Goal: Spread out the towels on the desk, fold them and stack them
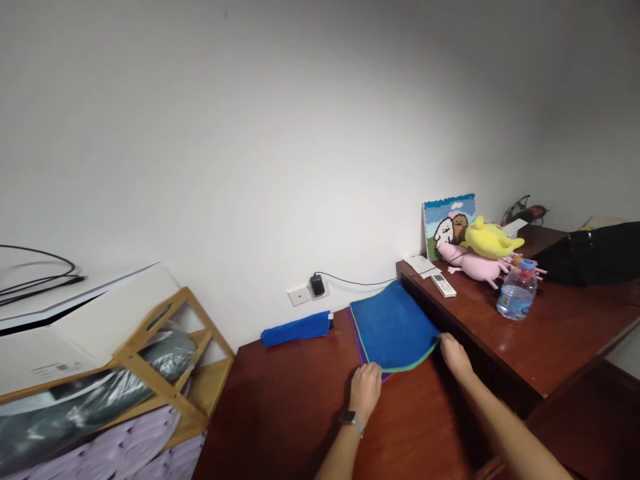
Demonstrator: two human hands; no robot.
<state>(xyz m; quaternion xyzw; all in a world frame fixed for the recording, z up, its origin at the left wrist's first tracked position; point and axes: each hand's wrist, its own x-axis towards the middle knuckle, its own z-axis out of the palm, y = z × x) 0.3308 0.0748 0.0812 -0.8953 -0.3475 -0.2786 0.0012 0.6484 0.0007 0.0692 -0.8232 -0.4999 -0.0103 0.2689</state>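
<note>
A blue cloth [395,327] with a green edge lies flat on the reddish-brown desk [290,400], close to the wall. Beneath it, a purple cloth [358,333] peeks out along the left side and near corner. At the cloth's near left corner, my left hand [365,390], with a watch on its wrist, has its fingers closed on the edge. My right hand [454,355] pinches the near right corner, beside the raised desk section. The fingertips of both hands are partly hidden.
A folded blue umbrella-like bundle [296,329] lies by the wall below a plugged-in charger [317,285]. On the raised surface at right are a remote [443,285], a water bottle [517,293], plush toys [493,239] and a dog picture [450,223]. A wooden rack [185,347] stands left.
</note>
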